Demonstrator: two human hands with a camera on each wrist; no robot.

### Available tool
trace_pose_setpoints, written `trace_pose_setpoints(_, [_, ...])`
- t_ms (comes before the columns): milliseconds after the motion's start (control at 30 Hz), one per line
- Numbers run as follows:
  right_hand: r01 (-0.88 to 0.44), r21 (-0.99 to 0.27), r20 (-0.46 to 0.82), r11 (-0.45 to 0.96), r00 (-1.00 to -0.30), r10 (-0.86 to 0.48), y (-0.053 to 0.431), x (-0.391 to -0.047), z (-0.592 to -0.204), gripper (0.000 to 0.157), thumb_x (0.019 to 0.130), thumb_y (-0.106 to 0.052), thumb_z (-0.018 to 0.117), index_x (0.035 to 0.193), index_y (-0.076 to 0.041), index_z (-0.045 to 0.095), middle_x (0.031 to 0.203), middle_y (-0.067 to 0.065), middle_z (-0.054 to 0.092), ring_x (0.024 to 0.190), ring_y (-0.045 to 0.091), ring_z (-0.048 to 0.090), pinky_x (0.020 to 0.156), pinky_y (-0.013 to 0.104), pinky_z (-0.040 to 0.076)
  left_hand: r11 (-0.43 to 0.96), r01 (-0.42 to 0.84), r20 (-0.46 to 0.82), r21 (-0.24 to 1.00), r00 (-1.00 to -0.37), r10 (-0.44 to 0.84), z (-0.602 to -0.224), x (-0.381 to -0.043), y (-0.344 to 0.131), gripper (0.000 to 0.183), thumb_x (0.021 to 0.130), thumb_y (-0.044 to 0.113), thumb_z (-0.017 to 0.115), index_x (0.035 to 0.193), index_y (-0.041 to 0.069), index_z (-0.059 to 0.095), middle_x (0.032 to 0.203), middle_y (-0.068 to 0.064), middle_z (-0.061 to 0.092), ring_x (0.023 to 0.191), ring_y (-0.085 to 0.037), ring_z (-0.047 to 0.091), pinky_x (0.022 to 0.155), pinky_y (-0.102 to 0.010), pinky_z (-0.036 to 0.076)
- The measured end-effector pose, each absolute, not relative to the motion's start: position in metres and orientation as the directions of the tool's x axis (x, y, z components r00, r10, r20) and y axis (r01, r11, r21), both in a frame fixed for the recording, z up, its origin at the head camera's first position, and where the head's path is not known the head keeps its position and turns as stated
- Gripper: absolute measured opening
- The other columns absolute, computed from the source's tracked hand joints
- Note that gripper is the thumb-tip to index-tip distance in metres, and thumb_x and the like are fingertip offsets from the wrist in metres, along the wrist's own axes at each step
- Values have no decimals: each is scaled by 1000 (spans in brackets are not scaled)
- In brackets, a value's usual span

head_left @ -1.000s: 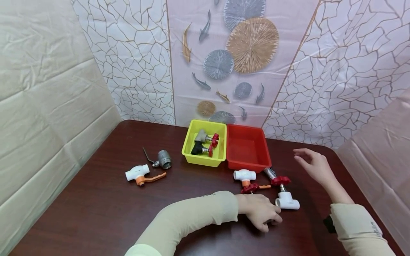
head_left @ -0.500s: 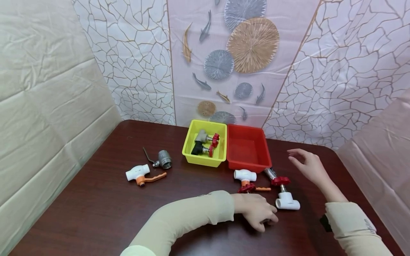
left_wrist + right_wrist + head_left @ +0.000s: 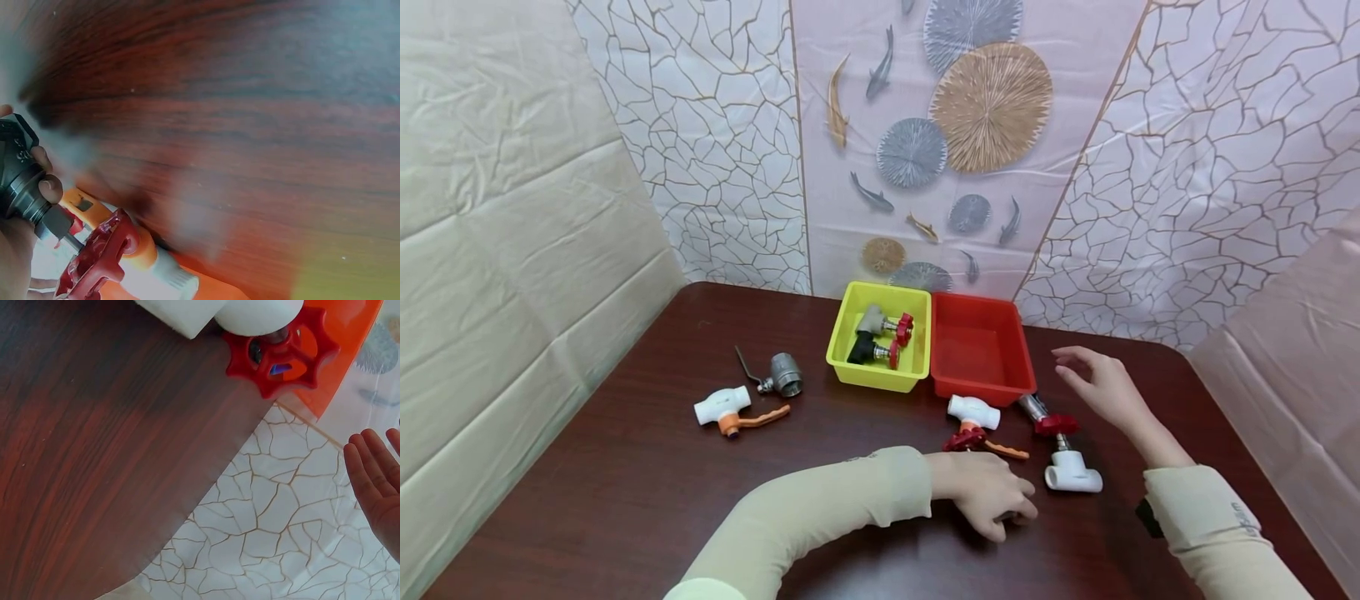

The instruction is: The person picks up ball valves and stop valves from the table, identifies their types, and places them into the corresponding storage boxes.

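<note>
I have the left hand (image 3: 992, 496) gripping a dark, metallic-looking valve (image 3: 25, 187) by its body, in front of the red bin (image 3: 981, 389); its lobed red handwheel (image 3: 103, 256) sits near a smooth white-and-orange valve (image 3: 973, 412). My right hand (image 3: 1101, 383) is released, fingers relaxed, right of the bin. Glossy wood-grained tabletop (image 3: 625, 492) runs rightward from the bin to its edge, beyond that hand.
</note>
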State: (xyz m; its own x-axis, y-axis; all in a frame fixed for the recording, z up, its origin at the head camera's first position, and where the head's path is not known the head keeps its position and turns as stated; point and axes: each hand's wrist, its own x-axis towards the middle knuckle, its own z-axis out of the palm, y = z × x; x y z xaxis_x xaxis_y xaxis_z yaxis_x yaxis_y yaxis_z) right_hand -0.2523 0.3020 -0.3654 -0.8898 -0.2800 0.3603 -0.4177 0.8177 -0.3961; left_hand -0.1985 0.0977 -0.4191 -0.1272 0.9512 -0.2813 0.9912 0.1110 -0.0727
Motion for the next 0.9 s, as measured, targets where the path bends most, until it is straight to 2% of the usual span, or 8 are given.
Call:
trace_pose_setpoints(433, [-427,-407,272,808,-901,-339,276,-258,-368,30,92,-6,57,120,5,59,112,25,64,96,36,62,82,55,50,114,987,-251,-110,-139,958,-423,-203,77,25,83,36,59,105,26,58,100,10,52,66,-2,51,55,-17,36])
trace_pose_setpoints(600, [-428,-368,235,825,-902,-363,261,-261,-369,33,92,-8,57,122,4,57,119,25,60,99,37,60,84,52,50,146,985,-260,-97,-167,951,-422,-205,67,28,84,36,59,110,27,58,103,10,51,65,-3,51,56,-18,39])
trace_pose_setpoints(767, [-460,-320,222,829,-886,-406,244,-267,-371,32,93,-9,55,123,3,58,121,24,59,103,37,59,86,51,50,144,984,-251,-101,-166,954,-420,-206,52,34,84,36,59,116,26,58,106,8,53,65,-3,51,57,-18,40])
trace_pose_setpoints(900, [-510,-270,241,817,-857,-455,231,-272,-375,32,95,-10,52,124,2,58,126,25,56,115,39,54,94,54,45,150,981,-238,-122,-176,955,-417,-206,37,38,84,36,59,120,26,57,109,7,54,67,-3,53,62,-19,43])
